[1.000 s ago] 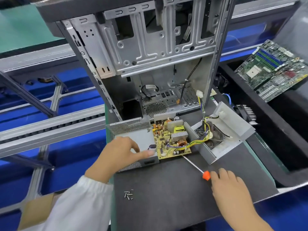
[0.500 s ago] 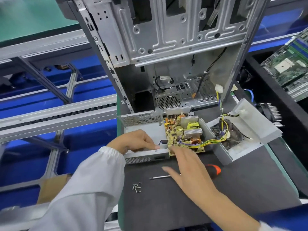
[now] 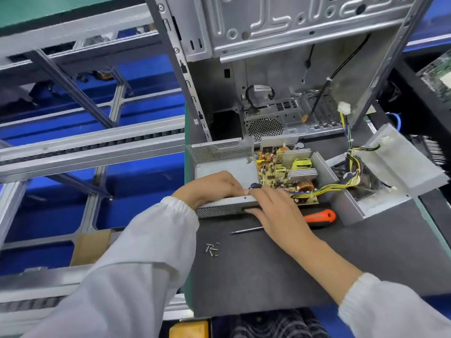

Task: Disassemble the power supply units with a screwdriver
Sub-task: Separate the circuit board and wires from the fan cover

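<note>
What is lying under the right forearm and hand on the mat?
The screwdriver: its orange handle and metal tip show on either side, the middle of the shaft covered by the right hand.

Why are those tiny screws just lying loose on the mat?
The loose screws sit in a small unboxed pile near the mat's left edge, beside the set-down screwdriver. They look easy to scatter.
</note>
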Tool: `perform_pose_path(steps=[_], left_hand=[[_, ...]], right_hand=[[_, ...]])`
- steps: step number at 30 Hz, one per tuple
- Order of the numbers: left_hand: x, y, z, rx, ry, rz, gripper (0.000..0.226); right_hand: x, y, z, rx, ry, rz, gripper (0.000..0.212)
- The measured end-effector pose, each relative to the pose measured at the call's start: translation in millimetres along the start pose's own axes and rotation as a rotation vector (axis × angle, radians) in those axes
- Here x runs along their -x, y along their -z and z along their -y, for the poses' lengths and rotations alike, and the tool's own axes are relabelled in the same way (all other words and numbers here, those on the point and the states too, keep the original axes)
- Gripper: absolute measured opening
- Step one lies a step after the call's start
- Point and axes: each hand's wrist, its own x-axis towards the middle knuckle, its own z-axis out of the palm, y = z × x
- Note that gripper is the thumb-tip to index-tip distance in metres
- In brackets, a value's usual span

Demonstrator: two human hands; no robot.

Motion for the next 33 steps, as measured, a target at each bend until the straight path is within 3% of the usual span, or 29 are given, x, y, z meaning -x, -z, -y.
perform_pose_path(steps=[10,16,22,24,33], left_hand=[[6,-3,-5,-0.099,-0.072,-0.019,0.051],[2,-1,-4,-0.111,-0.114,-0.007,0.042],[0,10,2,-0.036,0.015,0.078,0.028],[-1,13,9,0.045,0.055,0.15,0.013],[-4,12,7,-0.133,-0.063,0.095,0.023]], right_hand=[[3,-4,2,0.024,0.002,-0.053,0.039],[1,-1,4,-0.015,-0.022,-0.011,0.036],[-5,9,-4,-0.178,-0.039,0.159,0.026],[-6,13,-7,-0.11,-0.004,0.149,0.028],[-5,14,-5,-0.006,-0.005,0.033,0.032]])
